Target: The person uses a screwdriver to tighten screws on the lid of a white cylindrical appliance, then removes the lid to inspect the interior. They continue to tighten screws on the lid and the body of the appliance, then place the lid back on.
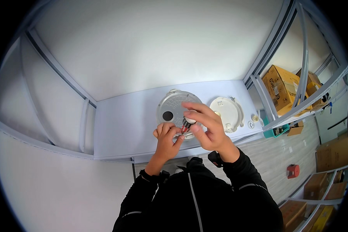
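A round grey pot lid-like disc (pixel 178 101) with a black circle on it lies on the white table in front of me. My right hand (pixel 208 129) reaches over its right side, fingers curled around a short black, red and white screwdriver (pixel 186 123). The tool tilts down toward the near rim of the disc. At that rim, my left hand (pixel 167 138) has its fingers bent, thumb and forefinger close together by the tool's lower end. What lies between those fingertips is too small to make out.
To the right sits a round white cover (pixel 225 116) with a curved handle on its edge. Small round pieces (pixel 255 118) lie near the table's right end. Beyond stand a teal bin (pixel 276 131), shelving with cardboard boxes (pixel 282 91) and a red stool (pixel 293 171).
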Demonstrator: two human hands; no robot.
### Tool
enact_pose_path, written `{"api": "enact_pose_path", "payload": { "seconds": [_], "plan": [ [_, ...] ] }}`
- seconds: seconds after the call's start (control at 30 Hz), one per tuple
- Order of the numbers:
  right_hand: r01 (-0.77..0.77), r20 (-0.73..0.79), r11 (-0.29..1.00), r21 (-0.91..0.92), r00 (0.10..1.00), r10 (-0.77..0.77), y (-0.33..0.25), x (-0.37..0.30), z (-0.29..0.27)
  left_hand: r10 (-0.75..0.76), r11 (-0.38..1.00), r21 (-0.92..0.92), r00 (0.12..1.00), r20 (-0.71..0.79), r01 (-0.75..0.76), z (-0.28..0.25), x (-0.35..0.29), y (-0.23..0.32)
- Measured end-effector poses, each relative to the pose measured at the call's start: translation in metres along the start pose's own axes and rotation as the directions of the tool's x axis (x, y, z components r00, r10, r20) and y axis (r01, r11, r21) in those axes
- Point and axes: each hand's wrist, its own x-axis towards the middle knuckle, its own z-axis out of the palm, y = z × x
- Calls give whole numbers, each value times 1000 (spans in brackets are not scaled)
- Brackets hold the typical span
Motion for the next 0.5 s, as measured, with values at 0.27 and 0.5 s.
{"api": "enact_pose_path", "payload": {
  "seconds": [0.27, 0.5],
  "plan": [
    [-79, 6, 996, 32, 997, 78, 3, -5, -1, -6, 1000, 17, 1000, 9, 6, 0, 0, 2],
    [13, 20, 990, -140, 1000, -10, 7, -7, -2, -9, 1000, 19, 1000, 16, 9, 1, 1, 2]
  ]
}}
